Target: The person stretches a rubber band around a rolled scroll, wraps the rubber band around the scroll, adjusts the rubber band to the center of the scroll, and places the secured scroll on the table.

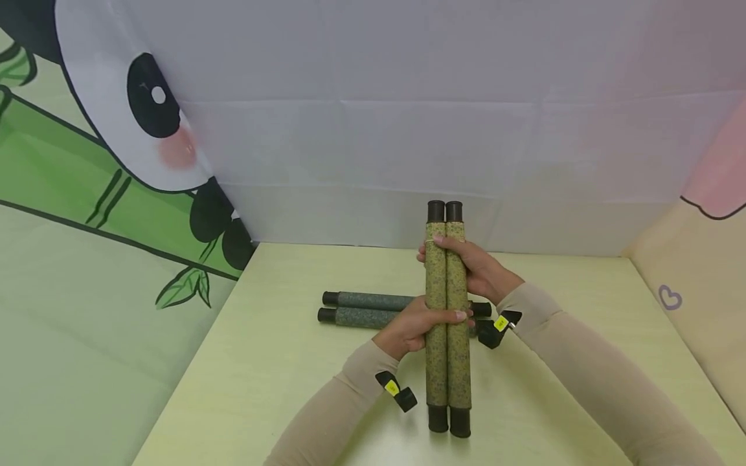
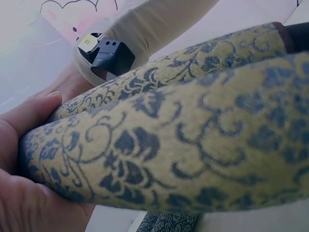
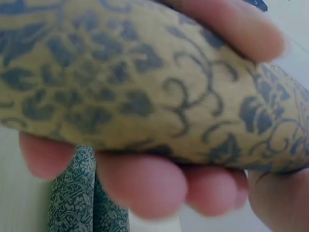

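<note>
Two long yellow tubes covered in dark floral brocade, the left one (image 1: 436, 272) and the right one (image 1: 458, 369), stand side by side in the head view. Each has black caps at both ends. My left hand (image 1: 412, 323) grips the pair around the lower middle, thumb laid across the front. Higher up, my right hand (image 1: 480, 268) holds them from the right, its thumb on the front. Up close in the right wrist view, fingers (image 3: 142, 186) wrap beneath the patterned fabric. The left wrist view shows the near tube (image 2: 159, 150) resting in the left palm.
Behind the held pair, two dark green patterned tubes, a far one (image 1: 373, 301) and a near one (image 1: 361, 317), lie crosswise on the pale table (image 1: 233, 388). Hands and yellow tubes cover part of them. A printed cloth backdrop (image 1: 379, 142) rises at the table's back edge.
</note>
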Motion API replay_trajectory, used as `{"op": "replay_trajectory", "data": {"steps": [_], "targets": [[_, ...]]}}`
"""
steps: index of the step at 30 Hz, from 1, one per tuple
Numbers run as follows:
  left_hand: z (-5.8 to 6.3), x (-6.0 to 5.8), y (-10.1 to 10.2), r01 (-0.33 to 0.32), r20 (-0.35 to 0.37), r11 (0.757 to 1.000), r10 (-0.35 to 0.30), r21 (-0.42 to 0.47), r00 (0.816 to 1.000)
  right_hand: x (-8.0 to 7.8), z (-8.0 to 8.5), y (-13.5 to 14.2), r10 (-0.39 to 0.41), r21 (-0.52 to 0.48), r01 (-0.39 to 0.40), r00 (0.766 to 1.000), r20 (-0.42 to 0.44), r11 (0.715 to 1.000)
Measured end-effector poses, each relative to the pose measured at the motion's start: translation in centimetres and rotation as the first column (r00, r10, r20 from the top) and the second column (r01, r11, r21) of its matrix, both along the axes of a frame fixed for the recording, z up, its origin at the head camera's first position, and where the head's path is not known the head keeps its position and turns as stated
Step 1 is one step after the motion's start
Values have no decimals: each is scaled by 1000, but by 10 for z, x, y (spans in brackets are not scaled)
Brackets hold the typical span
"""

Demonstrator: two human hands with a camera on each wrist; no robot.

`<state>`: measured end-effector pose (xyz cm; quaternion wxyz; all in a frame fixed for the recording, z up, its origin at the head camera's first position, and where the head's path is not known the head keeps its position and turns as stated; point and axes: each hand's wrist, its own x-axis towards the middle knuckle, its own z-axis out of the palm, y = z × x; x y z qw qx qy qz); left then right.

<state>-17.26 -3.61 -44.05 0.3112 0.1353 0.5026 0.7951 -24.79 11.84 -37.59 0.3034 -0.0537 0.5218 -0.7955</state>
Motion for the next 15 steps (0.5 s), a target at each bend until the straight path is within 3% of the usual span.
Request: {"op": "replay_trajectory", "data": {"steps": [8,15], "targets": [[4,-10,3,-27,7,1000,27,2,1000,-5,0,3,60,38,-60,998,13,997],[4,-16,11,-30,35,999,31,-16,999,-32,16,14,12,-7,-12,1000,12,1000]]}}
